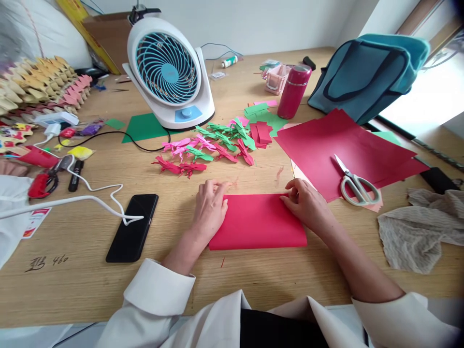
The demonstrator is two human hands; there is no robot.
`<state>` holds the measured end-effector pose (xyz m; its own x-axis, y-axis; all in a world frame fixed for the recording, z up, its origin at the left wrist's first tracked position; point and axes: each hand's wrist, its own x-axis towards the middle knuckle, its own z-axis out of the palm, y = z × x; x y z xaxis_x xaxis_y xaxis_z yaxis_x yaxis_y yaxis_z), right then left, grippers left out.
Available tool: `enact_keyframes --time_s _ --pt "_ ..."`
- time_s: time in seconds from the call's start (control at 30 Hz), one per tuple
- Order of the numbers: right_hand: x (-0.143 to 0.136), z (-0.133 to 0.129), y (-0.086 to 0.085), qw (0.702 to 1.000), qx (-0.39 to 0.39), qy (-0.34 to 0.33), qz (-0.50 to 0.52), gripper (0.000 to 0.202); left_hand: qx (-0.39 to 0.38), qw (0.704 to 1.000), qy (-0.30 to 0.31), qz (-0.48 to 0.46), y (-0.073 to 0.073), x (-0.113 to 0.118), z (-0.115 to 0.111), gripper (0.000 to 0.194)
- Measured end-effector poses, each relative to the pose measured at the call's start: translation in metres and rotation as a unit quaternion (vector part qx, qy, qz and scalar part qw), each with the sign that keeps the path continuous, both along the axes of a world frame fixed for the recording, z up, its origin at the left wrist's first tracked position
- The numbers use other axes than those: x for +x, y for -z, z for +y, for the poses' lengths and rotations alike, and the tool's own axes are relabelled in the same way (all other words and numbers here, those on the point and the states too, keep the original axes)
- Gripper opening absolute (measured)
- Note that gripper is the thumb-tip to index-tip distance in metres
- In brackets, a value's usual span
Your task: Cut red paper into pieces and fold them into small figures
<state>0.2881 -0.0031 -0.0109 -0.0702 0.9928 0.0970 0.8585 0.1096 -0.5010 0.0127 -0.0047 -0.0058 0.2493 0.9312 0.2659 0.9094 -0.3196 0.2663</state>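
Note:
A red sheet of paper point(259, 222) lies folded over on the wooden table in front of me, its rounded fold toward my body. At its far left corner is my left hand point(211, 205), with the fingers bent and pressed on the paper's edge. My right hand point(302, 200) pinches the far right corner between thumb and curled fingers. Beyond the hands are several small folded paper figures point(224, 135) in pink, green and red. White-handled scissors point(353, 183) rest on large red sheets point(337, 140) to the right.
A white fan point(168, 72) stands at the back left. A black phone point(132, 227) with a white cable lies left of my hands. Toward the back right are a red bottle point(294, 92) and a blue bag point(362, 77). A grey cloth point(416, 232) lies at the right.

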Motion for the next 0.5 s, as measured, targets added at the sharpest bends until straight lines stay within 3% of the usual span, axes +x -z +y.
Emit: enact_keyframes --time_s 0.1,0.17,0.3,0.5 --pt "0.001 0.000 0.000 1.000 -0.007 0.001 0.000 0.013 -0.027 0.985 0.169 -0.038 0.002 -0.002 0.007 0.044" --pt "0.000 0.000 0.000 1.000 -0.012 -0.013 0.004 0.008 -0.052 0.971 0.228 -0.048 0.001 -0.002 0.009 0.041" --pt "0.000 -0.001 -0.001 0.999 -0.004 -0.040 0.031 0.013 -0.055 0.974 0.220 -0.002 -0.010 0.005 0.000 0.025" --pt "0.002 -0.002 0.001 0.997 0.020 -0.055 0.054 0.013 -0.087 0.977 0.173 0.085 -0.023 0.022 -0.024 0.047"
